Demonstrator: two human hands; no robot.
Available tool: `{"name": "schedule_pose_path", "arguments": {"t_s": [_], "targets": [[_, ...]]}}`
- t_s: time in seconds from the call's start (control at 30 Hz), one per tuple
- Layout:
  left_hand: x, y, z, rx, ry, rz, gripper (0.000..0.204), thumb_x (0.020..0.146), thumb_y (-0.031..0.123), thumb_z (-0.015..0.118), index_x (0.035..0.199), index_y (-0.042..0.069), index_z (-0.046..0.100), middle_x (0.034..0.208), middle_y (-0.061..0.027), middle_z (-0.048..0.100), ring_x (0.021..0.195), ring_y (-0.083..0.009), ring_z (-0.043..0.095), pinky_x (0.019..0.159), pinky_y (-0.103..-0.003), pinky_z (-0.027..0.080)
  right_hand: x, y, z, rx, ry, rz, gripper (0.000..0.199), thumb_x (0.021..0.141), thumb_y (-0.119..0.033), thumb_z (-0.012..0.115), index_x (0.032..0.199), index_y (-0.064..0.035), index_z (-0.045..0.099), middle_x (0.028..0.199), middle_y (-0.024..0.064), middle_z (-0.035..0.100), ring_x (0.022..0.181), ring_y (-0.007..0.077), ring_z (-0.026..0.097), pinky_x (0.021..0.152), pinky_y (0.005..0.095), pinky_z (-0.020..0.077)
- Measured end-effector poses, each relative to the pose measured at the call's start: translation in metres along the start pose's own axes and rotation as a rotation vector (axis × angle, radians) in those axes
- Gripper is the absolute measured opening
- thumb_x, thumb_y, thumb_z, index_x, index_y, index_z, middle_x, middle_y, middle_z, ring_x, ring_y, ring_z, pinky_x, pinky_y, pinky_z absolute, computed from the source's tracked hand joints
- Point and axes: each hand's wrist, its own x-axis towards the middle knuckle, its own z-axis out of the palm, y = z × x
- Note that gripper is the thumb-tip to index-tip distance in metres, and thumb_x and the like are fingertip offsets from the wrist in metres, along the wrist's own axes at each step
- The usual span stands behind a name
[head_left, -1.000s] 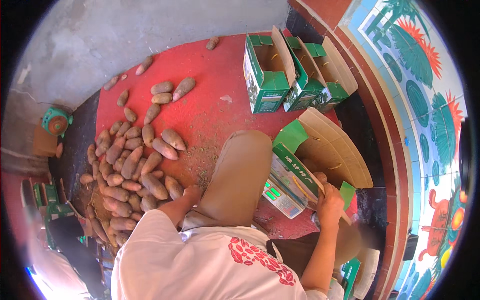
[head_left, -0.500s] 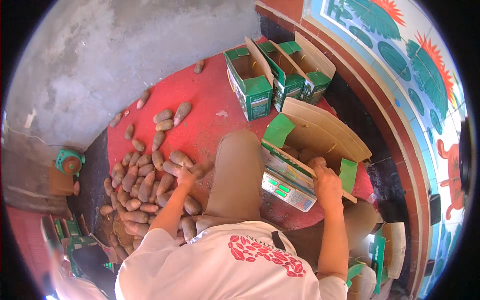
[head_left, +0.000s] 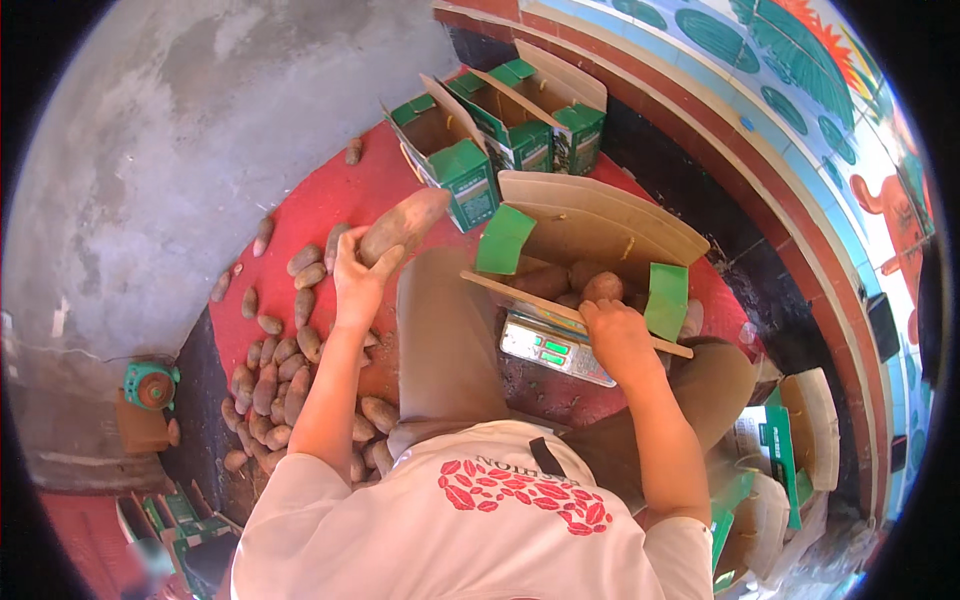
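Our left grip (head_left: 358,277) holds a sweet potato (head_left: 403,226) above the red mat (head_left: 325,198), left of the open box (head_left: 600,215). Our right grip (head_left: 622,342) lies on its front flap (head_left: 520,292); how tightly, we cannot tell.

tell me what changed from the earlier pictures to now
The left hand, by the pile of tubers a second ago, has picked up a large tuber and raised it clear. The right hand stays at the edge of the open box; the scale stays lit.

Dark letters (head_left: 508,464) cross the shirt (head_left: 400,525), white print marks a green carton (head_left: 778,448) — 2 lit scale readouts (head_left: 553,346) are illegible.
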Motion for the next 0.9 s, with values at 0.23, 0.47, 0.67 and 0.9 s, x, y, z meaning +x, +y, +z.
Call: {"name": "schedule_pose_path", "arguments": {"t_s": [0.23, 0.47, 0.67, 0.9], "targets": [[0.0, 0.056, 0.064, 0.141, -0.348, 0.353, 0.052, 0.065, 0.018, 0.08, 0.11, 0.006, 0.058, 0.103, -0.0114, 0.06, 0.096, -0.028, 0.06, 0.085, -0.037, 0.048, -0.003, 0.001, -0.003, 0.001, -0.04, 0.009, 0.009, 0.075, -0.007, 0.059, 0.084, -0.0072, 0.059, 0.078, 0.0104, 0.063, 0.077, 0.0251, 0.064, 0.066, 0.0346, 0.0517], [-0.002, 0.074, 0.125, 0.433, -0.584, 0.639, 0.05, 0.065, 0.018, 0.076, 0.111, 0.011, 0.059, 0.1, -0.01, 0.058, 0.096, -0.0314, 0.059, 0.08, -0.042, 0.05, 0.001, 0.002, -0.001, 0.057, -0.02, 0.026, 0.008, 0.076, -0.006, 0.057, 0.084, -0.0066, 0.059, 0.079, 0.0112, 0.062, 0.078, 0.027, 0.063, 0.067, 0.0366, 0.0515], [0.002, 0.076, 0.132, 0.381, -0.522, 0.571, 0.048, 0.07, 0.016, 0.074, 0.116, 0.011, 0.058, 0.105, -0.011, 0.06, 0.098, -0.0316, 0.06, 0.081, -0.041, 0.05, 0.002, 0.002, -0.002, 0.051, -0.008, 0.031, 0.007, 0.076, -0.007, 0.057, 0.084, -0.0071, 0.06, 0.077, 0.0106, 0.063, 0.077, 0.0263, 0.064, 0.066, 0.0362, 0.0519], [0.012, 0.022, 0.068, 0.242, -0.188, 0.516, 0.031, 0.074, 0.01, 0.071, 0.103, 0.005, 0.063, 0.107, -0.0146, 0.063, 0.1, -0.0324, 0.06, 0.085, -0.038, 0.05, 0.006, 0.006, -0.003, 0.074, 0.019, 0.047, 0.006, 0.078, -0.008, 0.057, 0.083, -0.0068, 0.059, 0.076, 0.0103, 0.061, 0.076, 0.0263, 0.063, 0.066, 0.0369, 0.052]]}}
